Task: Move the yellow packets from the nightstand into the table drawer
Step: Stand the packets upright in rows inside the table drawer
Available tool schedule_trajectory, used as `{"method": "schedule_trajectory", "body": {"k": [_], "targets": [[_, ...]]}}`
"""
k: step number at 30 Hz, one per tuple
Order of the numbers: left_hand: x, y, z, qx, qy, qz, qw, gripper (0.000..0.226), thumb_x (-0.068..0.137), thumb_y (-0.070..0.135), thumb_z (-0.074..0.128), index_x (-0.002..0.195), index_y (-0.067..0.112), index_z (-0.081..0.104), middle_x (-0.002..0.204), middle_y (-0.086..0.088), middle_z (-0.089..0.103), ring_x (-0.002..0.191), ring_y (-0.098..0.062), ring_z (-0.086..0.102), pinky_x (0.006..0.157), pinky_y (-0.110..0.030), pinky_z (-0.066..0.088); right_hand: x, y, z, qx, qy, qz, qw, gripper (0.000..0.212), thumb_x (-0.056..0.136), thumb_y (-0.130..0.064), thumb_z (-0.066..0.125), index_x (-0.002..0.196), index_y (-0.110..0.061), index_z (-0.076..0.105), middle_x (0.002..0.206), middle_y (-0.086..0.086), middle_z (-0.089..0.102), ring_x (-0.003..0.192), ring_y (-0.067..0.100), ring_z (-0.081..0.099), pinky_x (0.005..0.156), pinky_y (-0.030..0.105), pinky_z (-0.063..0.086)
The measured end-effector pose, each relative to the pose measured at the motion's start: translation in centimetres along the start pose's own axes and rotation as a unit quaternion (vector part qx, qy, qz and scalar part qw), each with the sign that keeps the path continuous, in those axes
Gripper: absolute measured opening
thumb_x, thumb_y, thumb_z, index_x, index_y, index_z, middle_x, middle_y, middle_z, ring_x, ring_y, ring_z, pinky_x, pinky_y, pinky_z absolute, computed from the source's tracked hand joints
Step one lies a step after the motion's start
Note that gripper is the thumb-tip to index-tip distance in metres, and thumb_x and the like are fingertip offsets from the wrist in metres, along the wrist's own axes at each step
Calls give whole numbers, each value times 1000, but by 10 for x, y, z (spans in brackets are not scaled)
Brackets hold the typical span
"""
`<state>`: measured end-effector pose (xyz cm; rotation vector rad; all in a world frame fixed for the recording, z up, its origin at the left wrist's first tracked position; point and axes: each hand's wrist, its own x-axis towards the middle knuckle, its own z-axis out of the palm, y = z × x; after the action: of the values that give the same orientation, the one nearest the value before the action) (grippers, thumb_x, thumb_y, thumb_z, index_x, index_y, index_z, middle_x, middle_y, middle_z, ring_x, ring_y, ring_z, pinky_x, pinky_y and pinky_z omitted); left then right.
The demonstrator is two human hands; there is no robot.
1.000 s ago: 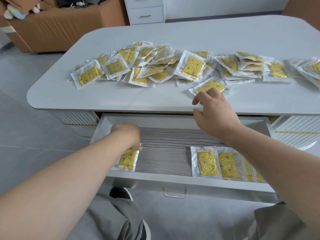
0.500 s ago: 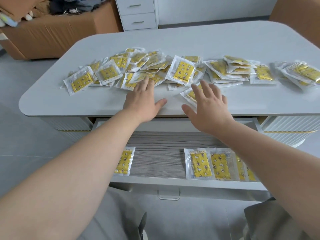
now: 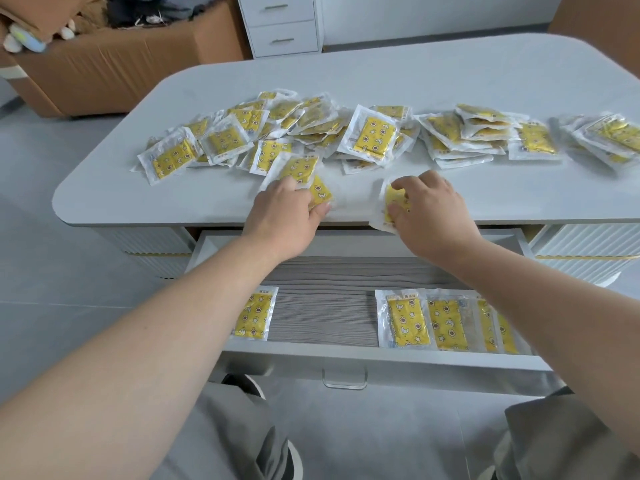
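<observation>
Left grip [image 3: 284, 213] has its fingers curled round a yellow packet [image 3: 320, 194] and pinches it with the thumb, low over the front edge of the desk [image 3: 381, 74]. Just to the right, the right grip [image 3: 429, 216] is curled as well and holds a second packet [image 3: 394, 202], which sticks out a little past the desk edge. Behind both grips, a big messy pile of packets [image 3: 374, 138] lies in a long line across the desk, many on top of each other. Below the desk top, the drawer [image 3: 346, 353] is pulled out. Inside it, a lone packet [image 3: 254, 317] lies flat on the left side, partly hidden by the left arm. A row of packets [image 3: 408, 322] lies side by side on the right side of the drawer, partly under the right arm.
</observation>
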<state>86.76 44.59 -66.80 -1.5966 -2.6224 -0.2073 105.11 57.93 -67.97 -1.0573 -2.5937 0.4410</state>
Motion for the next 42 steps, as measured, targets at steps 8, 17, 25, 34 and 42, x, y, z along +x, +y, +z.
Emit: {"method": "schedule_trajectory", "body": {"k": [8,17,25,34,42], "targets": [[-8,-6,3,-75,30,-20,997,28,103,28,49,81,12,51,92,1,56,87,-25,55,65,-33,36,-1,-2,-1,-21,-72,52,996,75,95,-55,51,157,-26,20,156,10,33,150,31,17,119,51,17],[-7,-6,0,-113,29,-37,992,20,96,34,64,111,21,63,113,0,54,97,-20,58,85,-37,51,-10,-8,-2,-16,-31,15,999,75,94,-50,61,153,-21,26,136,13,50,127,35,45,106,47,35],[-8,-15,-4,-148,-35,-46,987,58,90,39,72,142,22,52,146,3,48,131,-19,47,109,-33,38,-9,-12,-8,-14,-48,-27,998,52,87,-43,73,117,-16,41,96,5,61,81,31,59,63,37,48],[-20,-11,-8,-125,-13,24,992,23,93,25,69,116,24,68,117,4,62,109,-21,55,90,-32,44,-18,-19,9,102,-306,-22,946,29,95,-28,69,112,-16,49,100,1,65,68,24,73,51,35,60],[-35,-20,17,-59,-332,4,941,21,92,23,70,113,28,66,109,8,65,90,-14,61,65,-26,46,-21,-16,23,79,-372,-27,924,25,91,-13,71,112,-16,59,101,1,70,72,18,74,58,25,59]]}}
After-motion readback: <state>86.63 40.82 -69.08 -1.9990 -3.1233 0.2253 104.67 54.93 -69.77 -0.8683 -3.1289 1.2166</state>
